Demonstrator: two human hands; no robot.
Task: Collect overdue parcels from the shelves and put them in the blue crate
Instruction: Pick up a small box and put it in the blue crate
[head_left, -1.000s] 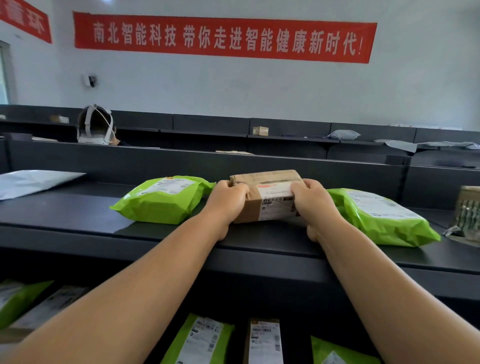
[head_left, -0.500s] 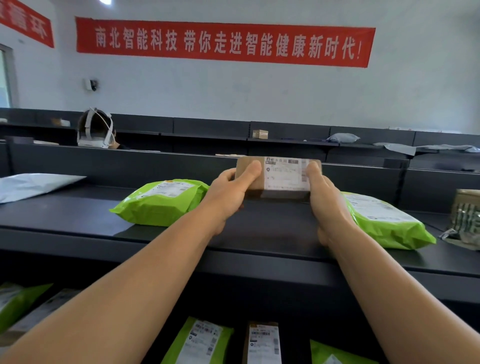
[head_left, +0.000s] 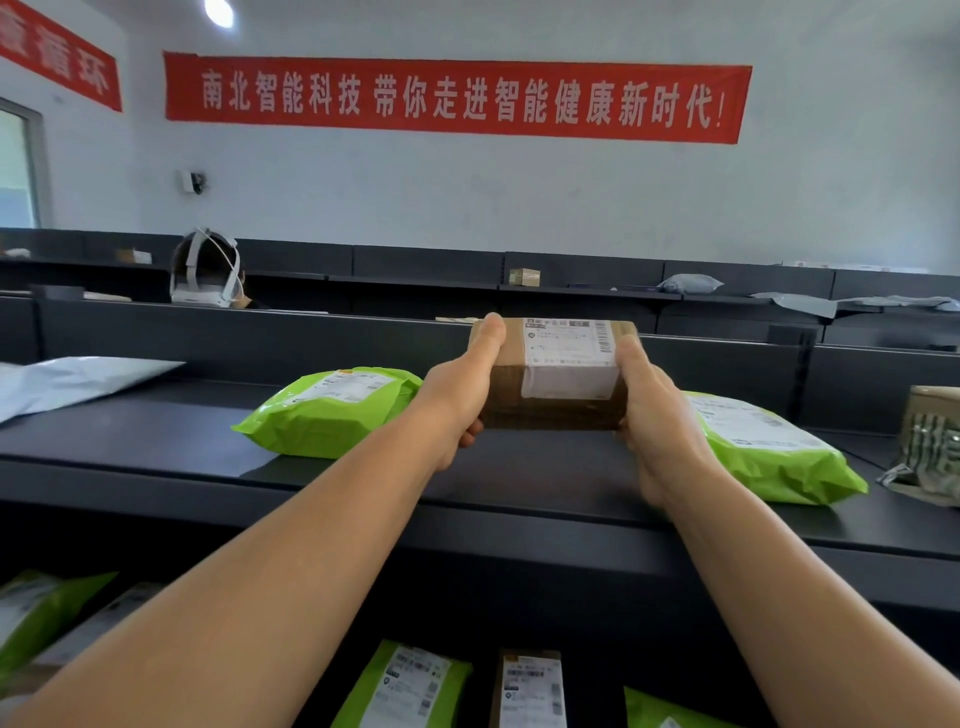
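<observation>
A small brown cardboard parcel with a white shipping label hangs above the dark top shelf, its label tilted toward me. My left hand grips its left end and my right hand grips its right end. Two green mailer bags lie on the shelf, one to the left and one to the right of the held parcel. No blue crate is in view.
A white mailer lies at the shelf's far left and a taped packet at its far right. The lower shelf holds green bags and a brown box. A person wearing a headset sits behind the rear shelving.
Both hands have lifted the brown parcel off the shelf from between the green bags and tipped its label face toward me; it now sits a little lower than half a second ago.
</observation>
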